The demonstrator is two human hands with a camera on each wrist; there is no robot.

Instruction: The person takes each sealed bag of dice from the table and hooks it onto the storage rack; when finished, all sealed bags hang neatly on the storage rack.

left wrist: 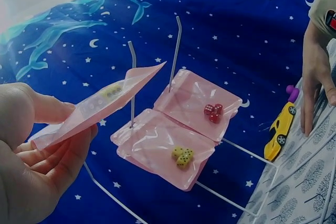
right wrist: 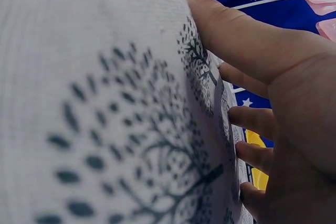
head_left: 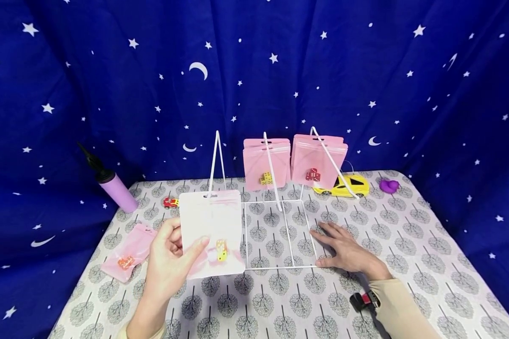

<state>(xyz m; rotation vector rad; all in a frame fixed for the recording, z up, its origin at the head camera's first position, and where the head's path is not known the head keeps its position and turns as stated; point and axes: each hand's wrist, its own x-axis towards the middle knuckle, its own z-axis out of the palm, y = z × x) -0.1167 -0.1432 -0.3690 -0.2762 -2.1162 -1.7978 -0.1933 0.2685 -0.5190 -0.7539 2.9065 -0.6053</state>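
Left hand [head_left: 167,261]: pinched a pink pouch [head_left: 212,233] holding yellow dice, raised above the table's [head_left: 428,263] near left part.
Right hand [head_left: 343,249]: fingers spread flat, pressing the white wire rack's [head_left: 280,235] front right corner.
Room: bare cloth lay right of the rack.

The head view looks down over the white wire rack [head_left: 275,226]; the left wrist view faces it [left wrist: 220,182] sidelong; the right wrist view hugs the tablecloth [right wrist: 94,103] beside it.

A tree-patterned surface [head_left: 407,245] fills the lower frame. On it: a white wire rack [head_left: 280,235] at centre, pink pouch [head_left: 129,252] lower left, yellow car [head_left: 343,186] and purple duck [head_left: 389,185] upper right, small red car [head_left: 170,202] and purple pump [head_left: 114,186] upper left.
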